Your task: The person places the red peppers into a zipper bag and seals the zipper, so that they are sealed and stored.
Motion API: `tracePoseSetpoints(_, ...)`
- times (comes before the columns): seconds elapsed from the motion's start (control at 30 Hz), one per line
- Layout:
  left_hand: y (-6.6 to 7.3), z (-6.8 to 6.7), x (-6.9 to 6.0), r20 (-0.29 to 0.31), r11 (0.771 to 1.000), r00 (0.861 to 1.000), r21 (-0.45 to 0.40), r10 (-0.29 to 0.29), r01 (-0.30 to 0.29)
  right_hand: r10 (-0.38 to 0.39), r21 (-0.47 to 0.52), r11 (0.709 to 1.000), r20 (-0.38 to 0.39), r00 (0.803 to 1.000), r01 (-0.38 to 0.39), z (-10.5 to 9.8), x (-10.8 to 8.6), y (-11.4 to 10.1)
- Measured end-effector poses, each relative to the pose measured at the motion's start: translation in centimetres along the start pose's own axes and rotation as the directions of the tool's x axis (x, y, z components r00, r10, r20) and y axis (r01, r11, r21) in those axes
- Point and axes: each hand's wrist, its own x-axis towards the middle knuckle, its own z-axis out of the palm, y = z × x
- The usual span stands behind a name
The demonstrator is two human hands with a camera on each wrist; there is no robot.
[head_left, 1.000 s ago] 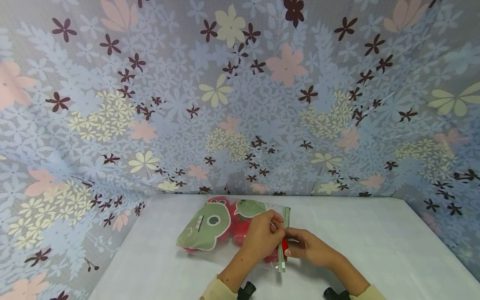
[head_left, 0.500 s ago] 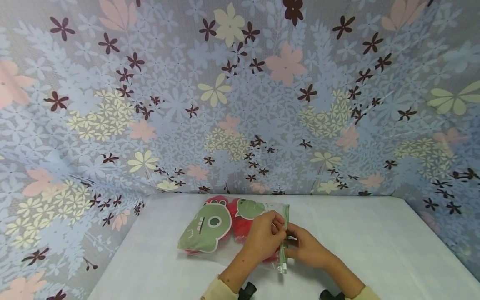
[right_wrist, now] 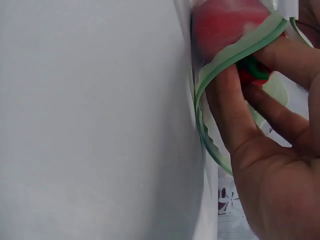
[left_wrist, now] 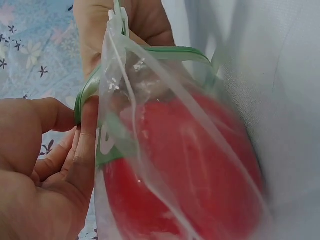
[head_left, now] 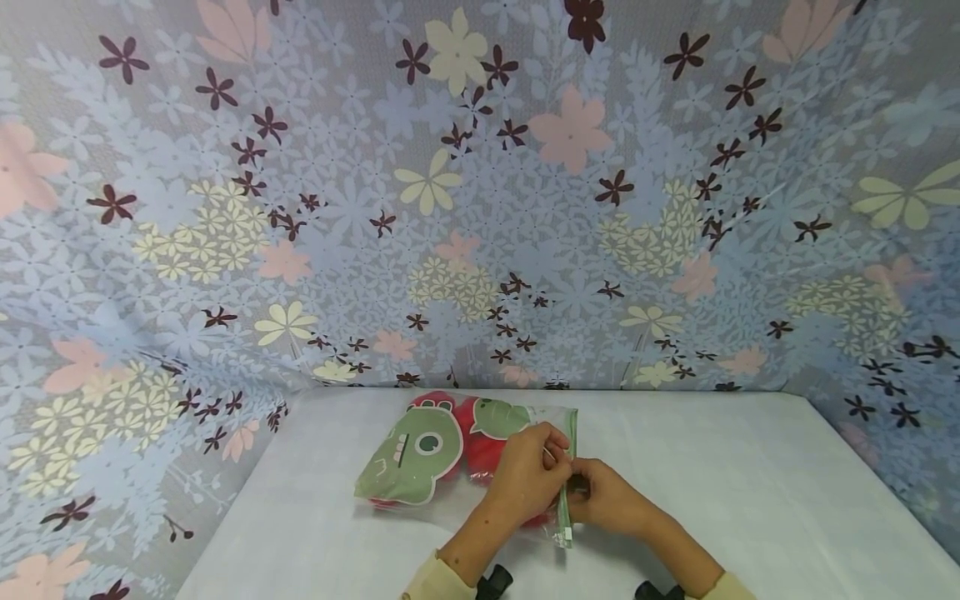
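A clear zip bag [head_left: 410, 457] with green cartoon animals printed on it lies on the white table, its green-edged mouth facing right. Inside are red rounded things [left_wrist: 190, 150], blurred by the plastic. My left hand [head_left: 528, 475] pinches the green zip edge [left_wrist: 86, 95] between thumb and fingers. At the opening, the fingers of my right hand [head_left: 611, 498] reach past the edge into the bag. In the right wrist view these fairly straight fingers touch a small red thing with a green top [right_wrist: 254, 71]; its kind is unclear and the bag hides part of it.
The white table [head_left: 712, 450] carries the bag near its middle. Behind it and at both sides hangs a flowered cloth [head_left: 480, 208]. Black wrist mounts [head_left: 495, 581] sit below the forearms, near the lower edge of the head view.
The red thing at my right hand has passed from outside the green edge into the bag. My right fingers have followed it leftward into the opening. My left hand keeps its pinch.
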Motion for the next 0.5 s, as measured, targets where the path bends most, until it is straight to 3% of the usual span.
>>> tracePoseSetpoints(0.3, -0.02, 0.11, -0.04, -0.005, 1.0, 1.0, -0.012, -0.013, 0.013, -0.078, 0.093, 0.993, 0.084, 0.993, 0.07, 0.11, 0.01, 0.29)
tracePoseSetpoints(0.5, -0.09, 0.19, -0.08, -0.014, 1.0, 1.0, -0.012, -0.015, 0.015, -0.068, 0.112, 0.992, 0.115, 0.991, 0.055, 0.33, -0.09, 0.03)
